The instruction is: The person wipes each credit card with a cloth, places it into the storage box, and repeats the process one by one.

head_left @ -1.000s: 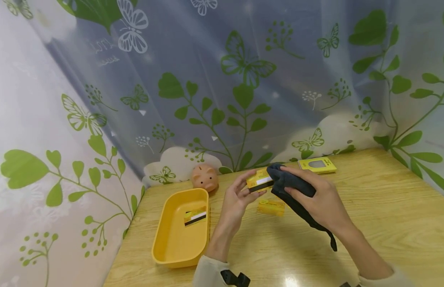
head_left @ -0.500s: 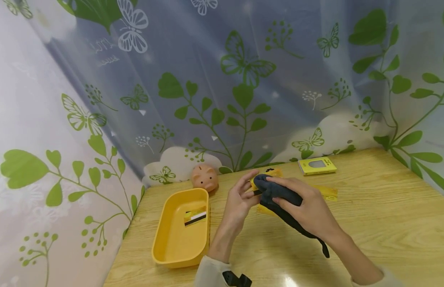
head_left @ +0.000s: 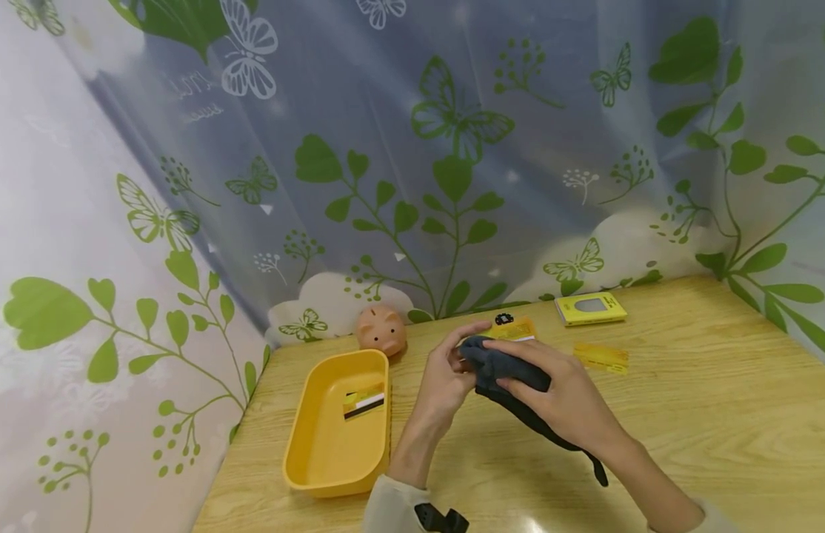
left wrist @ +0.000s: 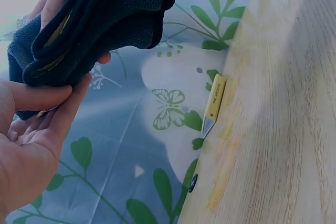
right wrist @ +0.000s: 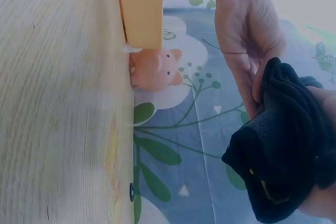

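My right hand grips a folded dark navy cloth, with its hem hanging toward the front. The cloth wraps over a yellow card that my left hand holds by its end. Only slivers of that card show, near the left fingertips in the left wrist view. Thumb and forefinger of the left hand pinch at the cloth's edge there. Both hands are held up above the table, close together. Most of the card is hidden inside the folds.
A yellow tray with a striped card in it stands left. Behind it sits a pink piggy bank. Two yellow cards, one farther back and one right, lie near a small black object and a yellow box.
The cloth in my right hand has slid left over the card, which was plainly visible a second ago and is now covered. Cards on the table behind have come into view.
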Available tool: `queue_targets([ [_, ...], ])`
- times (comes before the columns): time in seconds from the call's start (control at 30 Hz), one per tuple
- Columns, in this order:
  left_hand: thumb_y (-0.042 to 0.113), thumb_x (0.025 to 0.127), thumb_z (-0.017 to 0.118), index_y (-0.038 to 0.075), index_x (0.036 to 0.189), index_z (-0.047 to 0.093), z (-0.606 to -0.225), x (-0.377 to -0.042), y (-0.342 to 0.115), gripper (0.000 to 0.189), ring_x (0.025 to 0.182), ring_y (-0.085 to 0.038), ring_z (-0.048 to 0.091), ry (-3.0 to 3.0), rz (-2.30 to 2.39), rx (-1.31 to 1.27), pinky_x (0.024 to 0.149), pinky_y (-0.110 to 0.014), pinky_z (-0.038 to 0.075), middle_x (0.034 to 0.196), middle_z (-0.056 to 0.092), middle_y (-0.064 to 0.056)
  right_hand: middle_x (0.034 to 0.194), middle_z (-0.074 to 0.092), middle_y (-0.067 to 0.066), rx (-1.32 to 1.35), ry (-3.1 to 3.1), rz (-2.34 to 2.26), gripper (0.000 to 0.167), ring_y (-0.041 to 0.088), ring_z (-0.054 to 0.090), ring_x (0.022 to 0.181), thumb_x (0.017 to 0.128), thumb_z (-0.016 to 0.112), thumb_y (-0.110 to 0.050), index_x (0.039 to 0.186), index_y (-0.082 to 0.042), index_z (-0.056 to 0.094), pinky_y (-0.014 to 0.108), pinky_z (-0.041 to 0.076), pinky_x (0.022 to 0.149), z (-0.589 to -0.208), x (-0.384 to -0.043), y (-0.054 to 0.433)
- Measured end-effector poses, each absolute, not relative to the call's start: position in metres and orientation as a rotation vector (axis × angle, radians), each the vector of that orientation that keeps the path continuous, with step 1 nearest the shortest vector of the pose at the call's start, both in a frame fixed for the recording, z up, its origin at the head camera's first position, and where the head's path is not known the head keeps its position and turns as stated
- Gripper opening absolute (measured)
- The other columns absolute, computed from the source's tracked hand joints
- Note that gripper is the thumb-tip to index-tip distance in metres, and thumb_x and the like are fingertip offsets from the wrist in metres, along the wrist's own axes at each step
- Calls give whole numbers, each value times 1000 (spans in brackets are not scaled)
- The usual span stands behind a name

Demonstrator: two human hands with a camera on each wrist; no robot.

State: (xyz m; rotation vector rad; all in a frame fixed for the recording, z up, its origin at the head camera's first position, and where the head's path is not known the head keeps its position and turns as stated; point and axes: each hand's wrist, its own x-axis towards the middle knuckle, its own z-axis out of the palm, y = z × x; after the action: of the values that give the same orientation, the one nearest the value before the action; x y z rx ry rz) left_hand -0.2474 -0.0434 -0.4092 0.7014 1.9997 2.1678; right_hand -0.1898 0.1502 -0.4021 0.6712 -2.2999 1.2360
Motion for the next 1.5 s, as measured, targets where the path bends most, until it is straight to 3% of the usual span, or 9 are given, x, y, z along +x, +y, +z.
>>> queue_targets([
  [0.33,-19,90,61,10,144,61,-408,-249,-43,62,85,-12,70,1961,2190,668,77,-25,57,128,71,-17,133,68,4,595,-2294,1192,60,27,69,111,90,81,-7,144,-29,64,42,60,83,-402,-194,161],
  [0.57,-19,90,65,19,141,65,-406,-249,-44,63,80,-12,69,2018,2166,616,84,-36,62,108,72,-4,134,68,8,553,-2268,1194,59,35,68,115,91,80,-6,144,-27,64,51,60,84,-400,-198,173],
  [0.67,-21,89,64,15,143,64,-406,-249,-45,64,85,-18,72,2010,2177,621,87,-42,62,111,73,-9,137,67,9,541,-2250,1192,60,38,69,115,91,80,-5,144,-27,64,51,60,83,-399,-199,179],
  [0.73,-23,89,63,11,145,61,-406,-249,-45,65,104,-28,74,1970,2205,626,89,-44,61,125,72,-17,138,67,9,526,-2241,1175,60,38,69,114,91,80,-5,144,-28,64,48,60,83,-398,-200,183],
  [0.97,-26,88,60,12,143,63,-404,-247,-47,67,108,-43,71,1887,2254,625,89,-46,61,129,68,-24,132,68,11,428,-2243,1160,58,38,71,106,92,79,-8,144,-28,64,13,52,78,-393,-200,201],
  [1.17,-24,88,62,14,142,64,-402,-247,-47,66,85,-21,73,1909,2230,620,91,-48,60,115,72,-15,134,69,11,365,-2221,1227,57,38,71,104,94,78,-9,144,-30,64,9,52,74,-386,-196,210],
  [1.3,-25,88,60,12,142,64,-402,-246,-47,65,52,-4,42,1905,2232,613,92,-47,60,85,55,-1,133,69,6,383,-2208,1226,58,31,71,104,93,79,-8,144,-31,64,11,54,76,-382,-194,206],
  [1.4,-25,88,60,11,142,63,-402,-247,-48,65,48,-8,21,1926,2224,601,93,-46,60,73,32,3,130,69,4,438,-2199,1228,59,27,71,103,92,79,-6,143,-30,65,13,54,77,-382,-193,199],
  [1.5,-24,88,61,10,144,62,-403,-247,-49,65,49,-8,20,1949,2213,601,90,-42,61,71,24,3,133,69,4,505,-2197,1241,59,27,71,105,91,79,-5,144,-29,64,15,55,78,-383,-193,190],
])
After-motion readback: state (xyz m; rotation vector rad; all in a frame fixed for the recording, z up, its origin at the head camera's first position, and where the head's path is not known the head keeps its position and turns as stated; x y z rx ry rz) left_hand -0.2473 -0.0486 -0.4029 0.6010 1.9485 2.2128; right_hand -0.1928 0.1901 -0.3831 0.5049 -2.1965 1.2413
